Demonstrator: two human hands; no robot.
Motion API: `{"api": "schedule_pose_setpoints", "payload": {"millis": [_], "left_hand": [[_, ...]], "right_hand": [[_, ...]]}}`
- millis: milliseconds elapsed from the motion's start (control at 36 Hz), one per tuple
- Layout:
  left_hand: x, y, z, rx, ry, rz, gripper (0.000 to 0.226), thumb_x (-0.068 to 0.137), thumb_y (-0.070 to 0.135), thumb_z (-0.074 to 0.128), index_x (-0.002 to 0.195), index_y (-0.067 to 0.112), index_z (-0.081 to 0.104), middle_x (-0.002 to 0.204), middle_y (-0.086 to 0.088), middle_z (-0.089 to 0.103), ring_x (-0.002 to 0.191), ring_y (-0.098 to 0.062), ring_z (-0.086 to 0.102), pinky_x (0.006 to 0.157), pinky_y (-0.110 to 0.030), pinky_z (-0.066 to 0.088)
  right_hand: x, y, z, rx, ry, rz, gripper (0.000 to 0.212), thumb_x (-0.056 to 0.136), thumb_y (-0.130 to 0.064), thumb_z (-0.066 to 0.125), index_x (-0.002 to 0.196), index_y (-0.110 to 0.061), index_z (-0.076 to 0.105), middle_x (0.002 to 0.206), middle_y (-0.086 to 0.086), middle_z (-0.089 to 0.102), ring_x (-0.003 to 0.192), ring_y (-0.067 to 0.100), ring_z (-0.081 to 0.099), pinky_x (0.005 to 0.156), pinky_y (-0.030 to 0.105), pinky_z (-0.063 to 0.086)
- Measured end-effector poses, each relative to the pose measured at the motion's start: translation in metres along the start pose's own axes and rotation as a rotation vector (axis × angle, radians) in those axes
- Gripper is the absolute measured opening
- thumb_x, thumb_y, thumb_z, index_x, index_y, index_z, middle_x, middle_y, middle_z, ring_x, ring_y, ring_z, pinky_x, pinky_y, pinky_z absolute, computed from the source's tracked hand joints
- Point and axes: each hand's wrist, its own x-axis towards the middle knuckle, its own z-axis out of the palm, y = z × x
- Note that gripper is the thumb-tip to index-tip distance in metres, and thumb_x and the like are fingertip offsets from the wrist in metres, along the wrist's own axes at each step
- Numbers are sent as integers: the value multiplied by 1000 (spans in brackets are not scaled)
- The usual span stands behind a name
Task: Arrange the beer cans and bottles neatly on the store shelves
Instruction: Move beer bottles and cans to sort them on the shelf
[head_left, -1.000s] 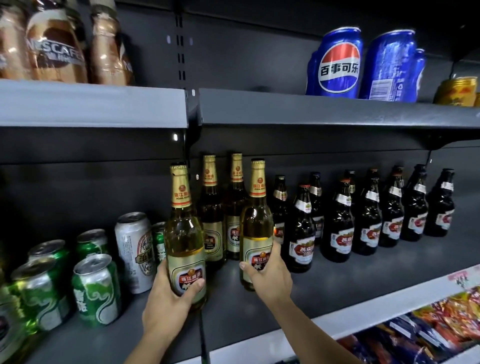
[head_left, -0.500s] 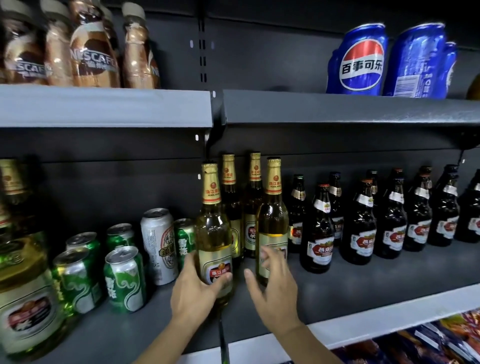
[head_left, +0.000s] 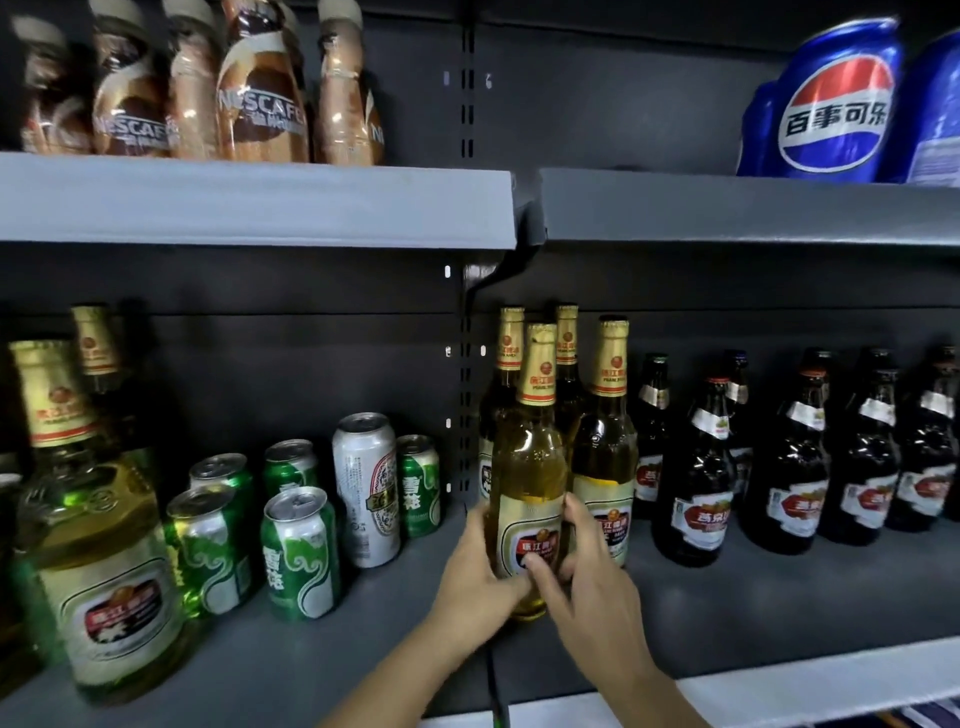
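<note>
A gold-capped pale beer bottle (head_left: 530, 467) stands upright on the grey middle shelf (head_left: 779, 597), at the join of two shelf sections. My left hand (head_left: 475, 577) grips its lower left side. My right hand (head_left: 587, 577) holds its right side, thumb and fingers on the label. Right behind it stand three more gold-capped bottles, the nearest (head_left: 605, 457) just to the right. Dark brown bottles (head_left: 701, 467) fill the shelf further right. Green cans (head_left: 298, 556) and a taller white can (head_left: 369, 488) stand to the left.
Two large pale bottles (head_left: 88, 530) loom at the far left, close to the camera. The upper shelf (head_left: 260, 202) carries coffee bottles (head_left: 260, 88) on the left and blue Pepsi cans (head_left: 831, 109) on the right. Snack packets peek out below at the bottom right.
My left hand has slid the pale bottle to the right, up against the other gold-capped bottles. My right hand left the neighbouring bottle and closed on this one. The view panned left.
</note>
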Motion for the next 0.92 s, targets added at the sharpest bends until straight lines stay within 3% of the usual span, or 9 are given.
{"api": "schedule_pose_setpoints", "payload": {"millis": [83, 167, 222, 278, 389, 500, 639, 806, 917], "left_hand": [[3, 5, -18, -186, -109, -61, 59, 74, -5, 60, 121, 29, 50, 105, 12, 67, 96, 4, 61, 72, -8, 44], [29, 1, -27, -309, 87, -55, 49, 81, -19, 42, 105, 20, 59, 108, -5, 66, 102, -16, 60, 83, -22, 49], [54, 4, -30, -306, 225, -7, 39, 89, -12, 44, 104, 20, 58, 114, -10, 63, 109, -26, 59, 99, -39, 47], [78, 15, -33, -284, 212, 58, 33, 92, 0, 54, 119, 19, 53, 123, -8, 59, 115, -26, 56, 105, -47, 42], [112, 46, -41, -203, 28, 80, 68, 88, 16, 66, 144, 28, 30, 129, 5, 49, 118, -16, 49, 97, -32, 42], [126, 53, -46, -2, -185, -33, 55, 91, 27, 61, 141, 19, 40, 130, 2, 49, 115, -10, 44, 90, -21, 35], [134, 42, -44, 63, -48, 102, 72, 79, 19, 76, 138, 26, 37, 122, 4, 50, 118, -18, 49, 98, -33, 43], [140, 33, -40, 195, 145, 63, 93, 63, 41, 84, 138, 32, 30, 132, -2, 49, 117, -27, 53, 93, -45, 49], [141, 35, -32, 324, 199, 9, 88, 73, 43, 76, 143, 35, 22, 141, -9, 40, 118, -31, 54, 85, -45, 53]], "right_hand": [[1, 1, 0, -4, -57, 58, 74, 91, -57, 48, 151, -29, 14, 121, 1, 62, 76, -2, 50, 59, 6, 34], [1, -4, -3, 19, -78, 48, 74, 91, -51, 53, 151, -29, 14, 141, -13, 46, 84, -3, 55, 70, 12, 41], [0, -6, -6, 20, -106, 51, 76, 91, -51, 52, 151, -31, 9, 145, -16, 39, 87, -5, 54, 76, 12, 42], [1, -7, -7, 10, -119, 63, 82, 89, -54, 54, 150, -33, 2, 146, -17, 39, 95, -2, 58, 83, 12, 43], [2, -9, -8, -27, -180, 70, 101, 73, -75, 46, 139, -47, -24, 143, -23, 39, 113, 1, 57, 93, 17, 45], [5, -9, -3, -49, -226, 98, 101, 59, -86, 27, 125, -53, -42, 136, -24, 47, 108, 4, 61, 87, 17, 49], [10, -6, -1, -42, -249, 153, 105, 34, -103, 1, 115, -57, -48, 131, -22, 50, 98, 4, 64, 83, 18, 50], [6, -10, -5, -6, -257, 130, 104, 53, -98, 24, 126, -54, -36, 140, -24, 40, 106, 6, 62, 76, 12, 43], [10, -11, -7, 1, -292, 152, 104, 63, -90, 38, 124, -56, -40, 143, -21, 40, 106, 3, 62, 82, 16, 46]]}}
